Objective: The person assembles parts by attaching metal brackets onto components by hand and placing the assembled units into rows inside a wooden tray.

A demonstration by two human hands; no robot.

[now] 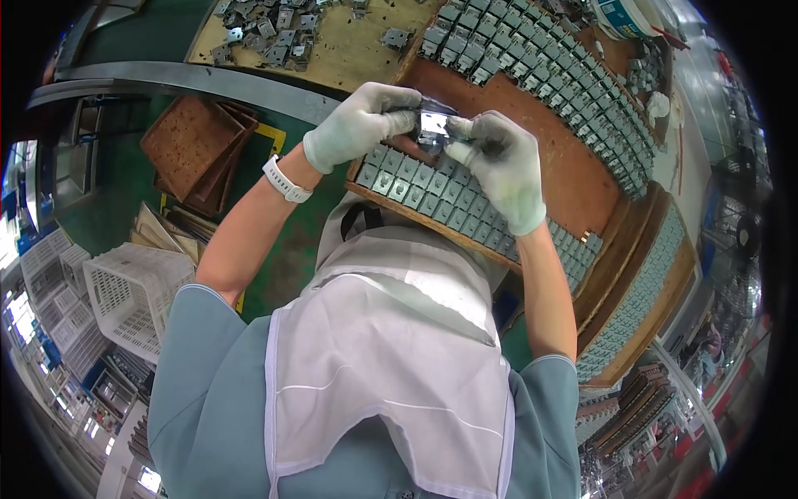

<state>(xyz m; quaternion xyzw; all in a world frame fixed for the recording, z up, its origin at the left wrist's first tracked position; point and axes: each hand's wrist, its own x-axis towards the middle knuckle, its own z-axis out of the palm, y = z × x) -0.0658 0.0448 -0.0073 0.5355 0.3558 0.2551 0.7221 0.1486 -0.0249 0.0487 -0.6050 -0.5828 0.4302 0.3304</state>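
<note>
Between my two hands is a small shiny sheet-metal part [433, 125], its bright face turned up. My left hand [362, 125], in a white glove with darkened fingertips, grips its left side. From the right, my right hand [505, 166], gloved the same way, pinches the other side with thumb and fingers. Both hands are over a brown tray [573, 179] with a raised wooden rim. Rows of grey metal parts [424, 187] fill the tray's near side, below my hands. More rows of similar metal pieces [540, 71] cover its far side.
Loose metal pieces [283, 33] lie heaped on a wooden board [357, 62] at the far left. Another filled tray [640, 291] stands at the right. Stacked brown trays [191, 145] and a white plastic basket [125, 287] are at the left. A white bucket [619, 17] is at the far right.
</note>
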